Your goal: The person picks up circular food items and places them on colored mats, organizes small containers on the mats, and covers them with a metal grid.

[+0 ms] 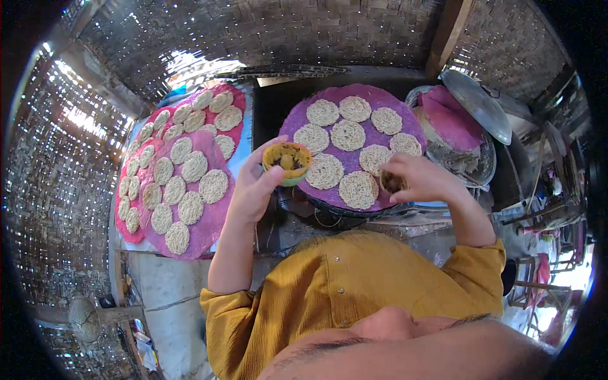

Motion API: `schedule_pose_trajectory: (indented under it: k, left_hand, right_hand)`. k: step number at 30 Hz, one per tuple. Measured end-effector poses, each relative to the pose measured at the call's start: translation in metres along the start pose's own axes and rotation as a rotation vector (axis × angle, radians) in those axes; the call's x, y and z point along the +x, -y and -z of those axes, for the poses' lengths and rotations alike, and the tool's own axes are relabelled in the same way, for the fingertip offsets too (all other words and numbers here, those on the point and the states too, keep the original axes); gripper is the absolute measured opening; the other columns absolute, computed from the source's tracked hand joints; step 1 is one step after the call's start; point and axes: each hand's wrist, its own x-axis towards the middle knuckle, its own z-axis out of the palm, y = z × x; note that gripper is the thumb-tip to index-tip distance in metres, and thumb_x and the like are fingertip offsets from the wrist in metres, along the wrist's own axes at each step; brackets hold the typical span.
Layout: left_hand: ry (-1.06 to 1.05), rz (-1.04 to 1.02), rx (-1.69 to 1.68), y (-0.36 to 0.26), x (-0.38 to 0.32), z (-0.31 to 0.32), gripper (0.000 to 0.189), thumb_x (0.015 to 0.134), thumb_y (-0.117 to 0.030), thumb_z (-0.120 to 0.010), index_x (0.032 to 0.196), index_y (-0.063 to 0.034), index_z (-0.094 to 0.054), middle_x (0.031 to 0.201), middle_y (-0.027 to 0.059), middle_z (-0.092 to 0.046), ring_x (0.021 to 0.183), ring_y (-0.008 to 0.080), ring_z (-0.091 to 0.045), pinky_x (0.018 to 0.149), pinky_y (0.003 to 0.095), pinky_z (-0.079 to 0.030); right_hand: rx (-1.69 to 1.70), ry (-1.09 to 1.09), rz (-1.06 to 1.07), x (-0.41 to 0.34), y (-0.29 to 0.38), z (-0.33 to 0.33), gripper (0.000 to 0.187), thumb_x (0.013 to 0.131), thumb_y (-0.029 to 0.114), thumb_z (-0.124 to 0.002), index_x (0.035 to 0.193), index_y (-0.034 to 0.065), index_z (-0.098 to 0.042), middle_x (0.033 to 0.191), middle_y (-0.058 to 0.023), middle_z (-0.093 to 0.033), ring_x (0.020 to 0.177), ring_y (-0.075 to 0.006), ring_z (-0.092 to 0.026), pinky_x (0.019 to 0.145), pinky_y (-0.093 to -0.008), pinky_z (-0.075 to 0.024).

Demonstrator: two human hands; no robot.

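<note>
My left hand holds a small bowl, green outside and yellow-orange inside, with dark bits and a rounded tan lump in it. The bowl is above the left edge of a round purple mesh cloth. Several flat, pale, stranded discs lie spaced out on that cloth. At the cloth's right edge, my right hand is curled, fingers pointing left. Under its fingers shows a brownish round piece; whether it is held or lies on the cloth, I cannot tell.
Pink cloths at left carry several more discs. At right stands a large metal pan with a greyish mass and a folded pink cloth; a metal lid leans over it. Woven bamboo walls stand behind and at left.
</note>
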Motion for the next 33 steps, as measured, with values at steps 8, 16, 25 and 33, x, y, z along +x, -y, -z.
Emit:
schedule_pose_trajectory:
  k: [8,16,25,33]
  left_hand:
    - [0.163,0.12,0.443,0.021,0.03,-0.036,0.071,0.072,-0.026,-0.073,0.125,0.0031,-0.037,0.111,0.0144,-0.055,0.102,0.0217,-0.055,0.088,0.0319,-0.043]
    - [0.359,0.13,0.726,0.057,0.071,-0.056,0.095,0.06,-0.037,-0.08,0.132,-0.0042,-0.028,0.102,0.0162,-0.06,0.098,0.0252,-0.057,0.085,0.0344,-0.045]
    - [-0.08,0.087,0.932,0.054,0.158,0.0,0.076,0.062,-0.043,-0.077,0.119,-0.0008,-0.05,0.107,0.0127,-0.057,0.095,0.0193,-0.056,0.082,0.0305,-0.045]
    - [-0.268,0.161,0.842,0.07,0.218,0.023,0.075,0.066,-0.043,-0.072,0.119,0.0043,-0.047,0.109,0.0157,-0.057,0.094,0.0216,-0.058,0.081,0.0306,-0.046]
  right_hand:
    - [0.068,-0.303,0.114,-0.007,-0.001,-0.023,0.072,0.062,0.031,-0.074,0.122,0.0048,-0.045,0.117,-0.0173,-0.049,0.107,-0.0337,-0.049,0.089,-0.0389,-0.0405]
    - [0.492,-0.267,0.104,0.011,0.0,0.01,0.07,0.063,0.025,-0.076,0.124,0.0086,-0.047,0.11,-0.0121,-0.053,0.099,-0.0247,-0.054,0.081,-0.0343,-0.0465]
    - [0.194,-0.599,-0.413,0.025,-0.14,0.022,0.065,0.06,0.043,-0.074,0.111,0.0052,-0.058,0.103,-0.0187,-0.052,0.096,-0.0307,-0.053,0.085,-0.0354,-0.0428]
    - [0.054,-0.49,-0.408,0.037,-0.163,-0.007,0.07,0.054,0.043,-0.075,0.108,0.0019,-0.058,0.106,-0.02,-0.049,0.101,-0.0337,-0.048,0.088,-0.0381,-0.0398]
